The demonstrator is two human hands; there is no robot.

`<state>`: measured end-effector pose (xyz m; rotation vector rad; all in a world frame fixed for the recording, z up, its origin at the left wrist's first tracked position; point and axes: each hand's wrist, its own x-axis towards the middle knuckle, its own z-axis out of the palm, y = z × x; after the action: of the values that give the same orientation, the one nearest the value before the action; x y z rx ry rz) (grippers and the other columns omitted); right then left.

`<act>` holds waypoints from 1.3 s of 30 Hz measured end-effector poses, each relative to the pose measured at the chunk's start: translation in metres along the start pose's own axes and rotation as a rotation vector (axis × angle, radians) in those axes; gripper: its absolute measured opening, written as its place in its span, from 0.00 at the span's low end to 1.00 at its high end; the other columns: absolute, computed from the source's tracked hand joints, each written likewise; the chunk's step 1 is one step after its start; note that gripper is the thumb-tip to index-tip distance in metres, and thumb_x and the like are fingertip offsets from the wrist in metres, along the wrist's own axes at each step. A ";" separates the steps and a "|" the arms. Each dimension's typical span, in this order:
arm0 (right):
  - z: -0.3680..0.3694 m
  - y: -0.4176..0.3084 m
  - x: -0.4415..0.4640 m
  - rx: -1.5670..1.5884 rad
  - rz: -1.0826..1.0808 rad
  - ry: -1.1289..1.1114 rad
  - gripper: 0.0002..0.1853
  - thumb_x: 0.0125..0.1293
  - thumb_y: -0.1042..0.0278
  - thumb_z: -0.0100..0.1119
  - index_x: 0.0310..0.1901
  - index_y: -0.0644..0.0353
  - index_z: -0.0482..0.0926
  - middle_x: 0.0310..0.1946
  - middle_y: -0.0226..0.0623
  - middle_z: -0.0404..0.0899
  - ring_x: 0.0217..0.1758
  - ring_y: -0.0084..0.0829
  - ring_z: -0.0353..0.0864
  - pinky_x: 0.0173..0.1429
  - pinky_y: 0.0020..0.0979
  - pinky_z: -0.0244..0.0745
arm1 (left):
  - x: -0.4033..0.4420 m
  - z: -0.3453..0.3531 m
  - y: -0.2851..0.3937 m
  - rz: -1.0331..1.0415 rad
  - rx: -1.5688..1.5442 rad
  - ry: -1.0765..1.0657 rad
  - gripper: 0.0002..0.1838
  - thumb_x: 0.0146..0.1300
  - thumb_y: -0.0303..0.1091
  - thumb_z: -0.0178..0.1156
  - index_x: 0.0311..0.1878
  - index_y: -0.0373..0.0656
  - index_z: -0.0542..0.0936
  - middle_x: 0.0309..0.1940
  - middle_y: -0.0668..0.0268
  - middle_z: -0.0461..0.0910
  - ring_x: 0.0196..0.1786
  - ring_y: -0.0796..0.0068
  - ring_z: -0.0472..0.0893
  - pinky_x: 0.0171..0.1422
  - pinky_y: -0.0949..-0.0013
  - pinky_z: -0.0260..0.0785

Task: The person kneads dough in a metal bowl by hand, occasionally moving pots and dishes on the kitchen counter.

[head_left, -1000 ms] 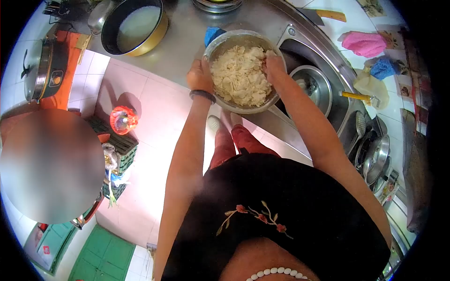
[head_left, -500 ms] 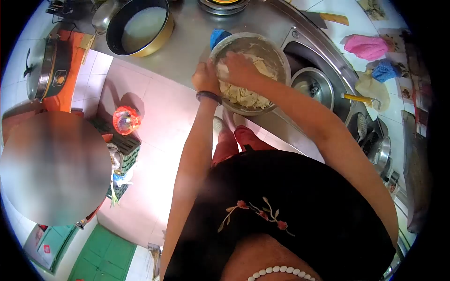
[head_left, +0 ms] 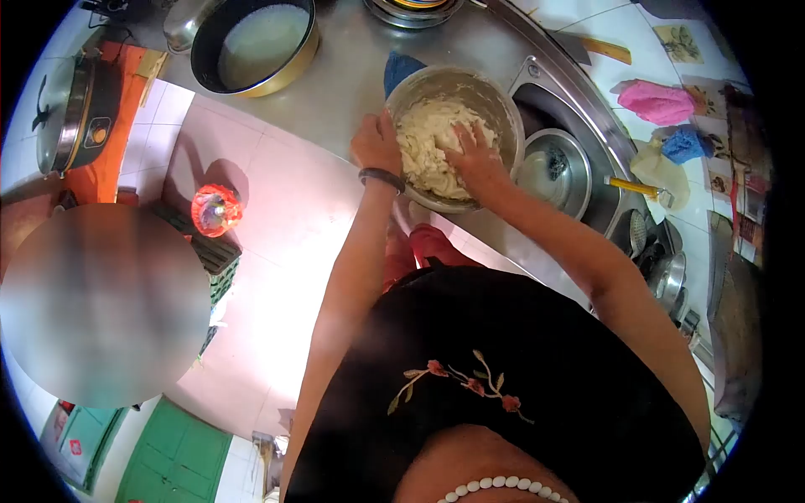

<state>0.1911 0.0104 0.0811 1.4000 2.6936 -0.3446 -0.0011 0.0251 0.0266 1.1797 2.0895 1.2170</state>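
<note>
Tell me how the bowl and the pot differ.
The bowl holds pale, lumpy dough; the pot holds cloudy liquid. The bowl is greyish inside; the pot is black inside. The left hand grips the bowl's rim and the right hand is in the dough; no hand touches the pot. Both are round and open-topped.

We see a round, grey metal bowl (head_left: pixel 504 111) with its open mouth up, its rim held on one side in our left hand (head_left: pixel 375 144). Pale smears mark its inner wall, most plainly beyond our right hand (head_left: pixel 476 161). Inside the bowl we have a mass of dough (head_left: pixel 423 149), cream-coloured, rough and lumpy, with an uneven, torn-looking surface. It lies between our two hands, against the wall nearest our left grip, and touches the spread fingers of our right hand.
</note>
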 end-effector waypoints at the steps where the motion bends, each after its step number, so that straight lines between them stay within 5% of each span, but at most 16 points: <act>1: -0.004 0.000 0.010 0.042 0.024 -0.026 0.26 0.59 0.69 0.56 0.61 0.43 0.72 0.67 0.47 0.57 0.68 0.59 0.59 0.56 0.53 0.73 | 0.001 -0.001 0.002 -0.005 0.020 -0.015 0.17 0.66 0.44 0.54 0.28 0.41 0.75 0.22 0.51 0.77 0.27 0.46 0.77 0.32 0.51 0.67; 5: 0.001 0.010 0.047 0.051 0.082 -0.079 0.27 0.59 0.71 0.54 0.62 0.43 0.70 0.66 0.51 0.57 0.62 0.59 0.65 0.54 0.46 0.77 | 0.000 -0.002 0.003 -0.016 0.052 -0.067 0.19 0.68 0.45 0.52 0.28 0.41 0.75 0.22 0.50 0.77 0.27 0.46 0.77 0.32 0.51 0.67; 15: -0.002 0.011 0.067 0.101 0.363 0.009 0.33 0.56 0.73 0.57 0.65 0.43 0.64 0.57 0.51 0.63 0.59 0.52 0.70 0.50 0.46 0.77 | 0.000 -0.005 0.006 -0.026 0.106 -0.084 0.20 0.68 0.47 0.50 0.29 0.41 0.74 0.23 0.51 0.78 0.29 0.45 0.77 0.32 0.49 0.66; 21: -0.020 -0.002 0.016 0.100 0.126 0.041 0.34 0.55 0.72 0.60 0.66 0.47 0.64 0.63 0.56 0.61 0.62 0.56 0.68 0.61 0.45 0.70 | 0.001 -0.001 0.000 -0.033 0.116 -0.059 0.20 0.68 0.48 0.50 0.30 0.40 0.76 0.24 0.50 0.78 0.30 0.44 0.77 0.33 0.49 0.66; 24: -0.025 0.031 0.001 0.177 -0.178 0.091 0.33 0.57 0.73 0.58 0.67 0.50 0.63 0.62 0.56 0.65 0.62 0.53 0.68 0.64 0.43 0.67 | 0.000 -0.005 0.006 -0.047 0.103 -0.077 0.20 0.68 0.49 0.49 0.31 0.40 0.76 0.25 0.50 0.78 0.31 0.44 0.78 0.35 0.49 0.67; 27: -0.054 0.043 0.012 0.458 -0.125 -0.064 0.29 0.61 0.74 0.56 0.65 0.55 0.65 0.59 0.54 0.70 0.61 0.51 0.70 0.65 0.41 0.65 | 0.001 -0.006 0.007 -0.061 0.083 -0.093 0.21 0.68 0.49 0.49 0.30 0.41 0.76 0.25 0.50 0.78 0.32 0.45 0.78 0.35 0.49 0.67; 30: -0.018 0.080 0.022 0.300 -0.149 0.235 0.24 0.65 0.73 0.53 0.64 0.59 0.65 0.57 0.47 0.73 0.58 0.45 0.74 0.62 0.38 0.68 | 0.003 -0.002 -0.001 -0.051 0.134 -0.117 0.21 0.68 0.49 0.49 0.30 0.41 0.75 0.24 0.51 0.78 0.31 0.45 0.78 0.34 0.50 0.67; 33: -0.007 0.086 0.040 0.863 0.140 0.170 0.20 0.69 0.71 0.52 0.61 0.61 0.68 0.54 0.44 0.75 0.55 0.38 0.76 0.59 0.35 0.70 | 0.003 -0.003 0.002 -0.071 0.137 -0.124 0.21 0.68 0.49 0.49 0.29 0.41 0.75 0.23 0.51 0.78 0.30 0.45 0.77 0.33 0.50 0.67; 39: 0.023 0.109 0.082 1.391 0.542 -0.121 0.20 0.69 0.48 0.50 0.48 0.57 0.76 0.39 0.32 0.75 0.35 0.26 0.73 0.35 0.27 0.73 | 0.003 -0.003 0.000 -0.036 0.070 -0.120 0.20 0.69 0.47 0.49 0.29 0.40 0.74 0.23 0.50 0.78 0.29 0.44 0.77 0.32 0.50 0.66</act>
<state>0.2322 0.1307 0.0270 2.0449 1.6367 -2.3323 -0.0052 0.0258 0.0284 1.2090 2.0696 1.0382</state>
